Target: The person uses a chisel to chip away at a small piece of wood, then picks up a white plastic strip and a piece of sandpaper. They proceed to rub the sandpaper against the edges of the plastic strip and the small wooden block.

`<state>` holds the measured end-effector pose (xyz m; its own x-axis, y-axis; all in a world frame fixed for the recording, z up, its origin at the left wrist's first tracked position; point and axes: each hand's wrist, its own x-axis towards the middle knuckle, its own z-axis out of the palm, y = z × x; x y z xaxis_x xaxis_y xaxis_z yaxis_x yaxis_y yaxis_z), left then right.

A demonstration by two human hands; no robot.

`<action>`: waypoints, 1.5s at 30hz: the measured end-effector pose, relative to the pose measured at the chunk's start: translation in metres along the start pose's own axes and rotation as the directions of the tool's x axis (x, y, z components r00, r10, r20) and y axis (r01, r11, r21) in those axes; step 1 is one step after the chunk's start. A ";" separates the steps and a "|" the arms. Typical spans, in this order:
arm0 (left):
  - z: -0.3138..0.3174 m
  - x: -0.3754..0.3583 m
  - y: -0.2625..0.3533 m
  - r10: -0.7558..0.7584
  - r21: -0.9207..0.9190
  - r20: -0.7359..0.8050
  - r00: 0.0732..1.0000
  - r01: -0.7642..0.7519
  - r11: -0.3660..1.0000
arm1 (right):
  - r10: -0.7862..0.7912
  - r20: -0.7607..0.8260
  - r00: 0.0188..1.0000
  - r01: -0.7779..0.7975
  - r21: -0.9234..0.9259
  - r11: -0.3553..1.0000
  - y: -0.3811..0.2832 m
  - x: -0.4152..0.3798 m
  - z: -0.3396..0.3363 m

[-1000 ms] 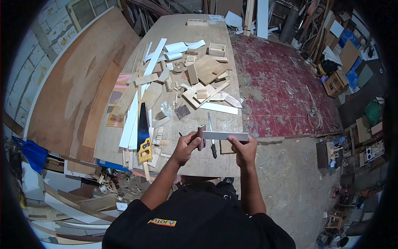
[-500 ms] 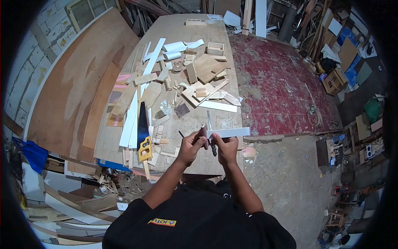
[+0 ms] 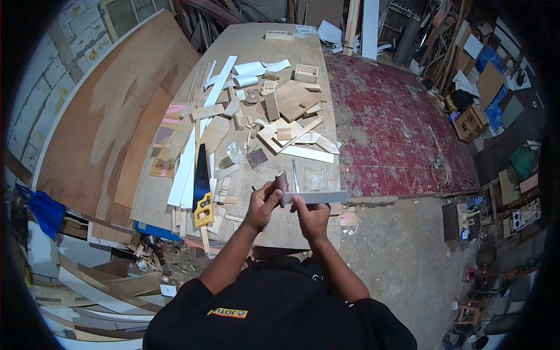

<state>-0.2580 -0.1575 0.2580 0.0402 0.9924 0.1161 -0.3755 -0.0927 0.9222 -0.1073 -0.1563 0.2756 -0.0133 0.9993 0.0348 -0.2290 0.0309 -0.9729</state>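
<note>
In front of my body, above the near edge of the workbench (image 3: 283, 236), I hold a try square (image 3: 326, 197) with a dark brown stock and a flat grey blade. My left hand (image 3: 261, 210) is closed around the stock. A thin dark tip pokes out beside its knuckles; what it belongs to is hidden. With my right hand (image 3: 314, 220) I pinch the blade, which points right. Just beyond, a tool with a narrow metal shaft (image 3: 296, 174) lies on the bench, its lower end covered by the blade and hand.
Left of my hands lies a handsaw (image 3: 202, 192) with a yellow handle. Wood offcuts (image 3: 291, 99), white strips (image 3: 220, 81), a clear plastic item (image 3: 234, 153) and a dark square block (image 3: 256, 158) crowd the bench. A large plywood sheet (image 3: 99, 116) leans at left.
The try square has turned and sunk slightly towards me, its blade now looking grey instead of white. Both hands have shifted a little down and left with it, and the dark tool handle is now covered.
</note>
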 end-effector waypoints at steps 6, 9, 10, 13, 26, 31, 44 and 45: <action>0.017 -0.012 -0.014 -0.103 -0.103 0.057 0.993 0.108 0.989 | -0.062 -0.130 0.990 0.074 0.091 0.993 -0.017 0.013 0.009; 0.012 -0.005 -0.008 -0.066 -0.057 0.053 0.996 0.069 0.996 | -0.033 -0.065 0.997 0.036 0.047 0.998 -0.014 0.016 0.007; 0.011 0.000 -0.007 -0.069 -0.107 0.014 0.997 0.070 0.992 | -0.062 -0.073 0.995 0.058 -0.059 0.997 -0.005 0.014 0.006; -0.002 0.006 -0.010 -0.059 -0.075 0.010 0.998 0.060 0.995 | -0.043 -0.004 0.999 0.043 0.053 0.998 0.000 0.001 0.004; 0.002 0.014 -0.014 -0.120 -0.090 0.043 0.992 0.123 0.988 | -0.026 -0.047 0.999 0.027 0.031 0.999 -0.005 0.008 -0.001; 0.016 0.010 -0.011 -0.099 -0.047 0.059 0.993 0.102 0.994 | -0.128 -0.142 0.982 0.142 0.093 0.986 -0.001 0.033 0.005; 0.009 0.009 -0.012 0.014 0.135 0.059 0.998 -0.022 0.991 | -0.070 -0.106 0.992 0.085 0.139 0.987 -0.015 0.037 0.014; 0.005 0.013 -0.009 0.021 0.114 0.041 0.999 -0.025 0.993 | -0.072 -0.102 0.992 0.086 0.140 0.986 -0.012 0.035 0.015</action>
<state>-0.2499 -0.1442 0.2527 0.0700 0.9862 0.1499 -0.2680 -0.1262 0.9551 -0.1197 -0.1217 0.2918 0.1027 0.9914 0.0813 -0.3631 0.1135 -0.9248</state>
